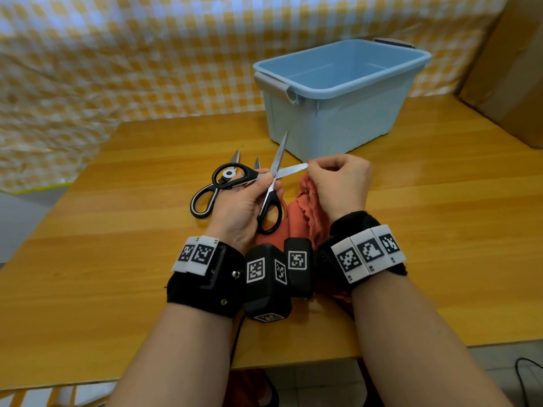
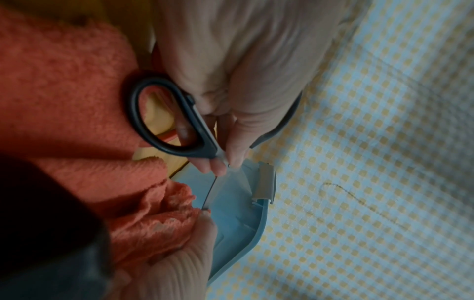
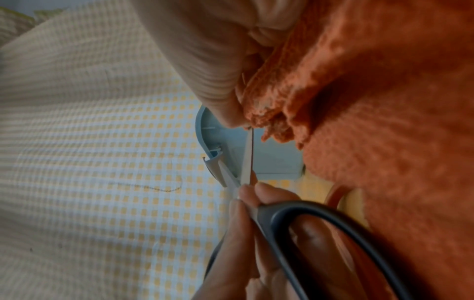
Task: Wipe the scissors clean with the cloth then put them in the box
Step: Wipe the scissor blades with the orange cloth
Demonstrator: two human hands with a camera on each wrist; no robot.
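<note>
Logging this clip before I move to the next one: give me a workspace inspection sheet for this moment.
Surface: wooden table, bare wood around the work.
Job's things: open scissors, blades spread; orange cloth bunched at one blade's tip; blue box behind, lid off, nothing seen inside.
Clutter: second scissors lying flat on the table beside the left hand.
Grippers: left hand holds the open scissors near the pivot; right hand pinches the cloth at the blade tip.
Cables: dark cable on the floor, lower right.
Surroundings: yellow checked sheet behind; cardboard box at right.
</note>
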